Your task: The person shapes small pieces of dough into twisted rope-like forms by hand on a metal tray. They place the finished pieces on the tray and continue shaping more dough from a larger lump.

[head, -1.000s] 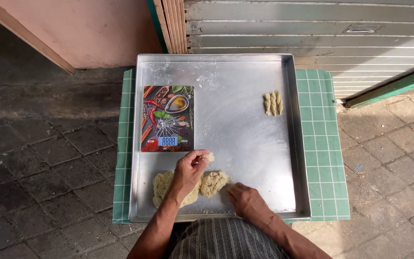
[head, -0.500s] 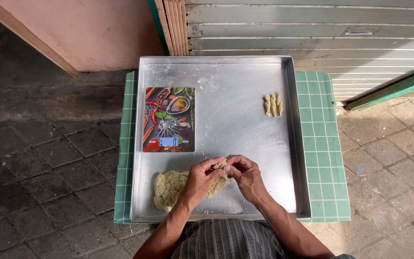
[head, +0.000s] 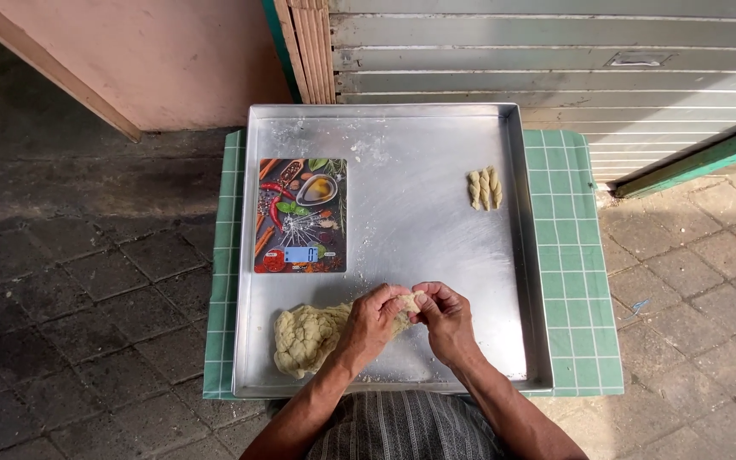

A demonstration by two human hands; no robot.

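While my left hand (head: pixel 374 319) and right hand (head: pixel 443 317) meet fingertip to fingertip, both pinch a small dough piece (head: pixel 410 303) above the near edge of the metal tray (head: pixel 436 247). Touching my left hand, the dough mass (head: pixel 301 337) lies at the tray's near-left corner. Beyond it sits the scale (head: pixel 300 215); three twisted pieces (head: pixel 485 187) lie toward the far-right edge.
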